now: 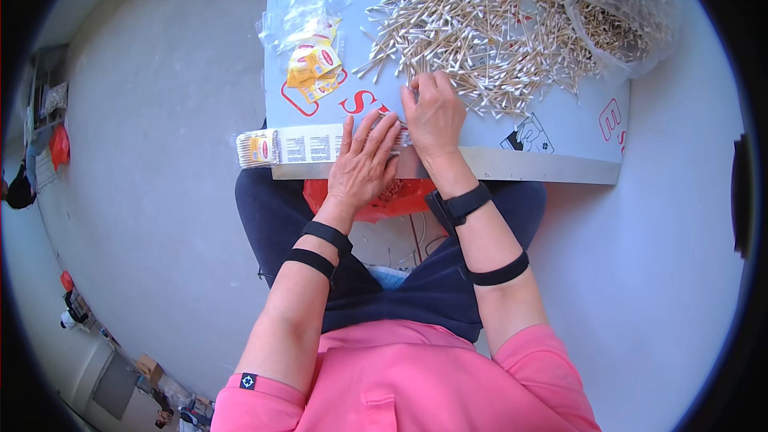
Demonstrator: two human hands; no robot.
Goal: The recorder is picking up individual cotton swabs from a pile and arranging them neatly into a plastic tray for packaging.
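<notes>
A wide heap of wooden-stemmed cotton swabs (480, 40) with white tips covers the far right of the table. My right hand (436, 116) is at the near edge of this heap, its fingers pinched together; what they hold, if anything, is hidden. My left hand (364, 160) lies palm down with fingers stretched out, resting over a white printed card strip (312, 144). Some swab tips show beside its fingers at the strip's right end. At the strip's left end sits a clear pack of cotton swabs (258, 149) with a yellow label.
Yellow printed cards (316, 64) and clear plastic bags (308, 12) lie at the table's far left. A clear bag (616, 24) sits by the heap on the right. Below the table's near edge (544, 166) a red plastic bag (408, 198) hangs between my knees.
</notes>
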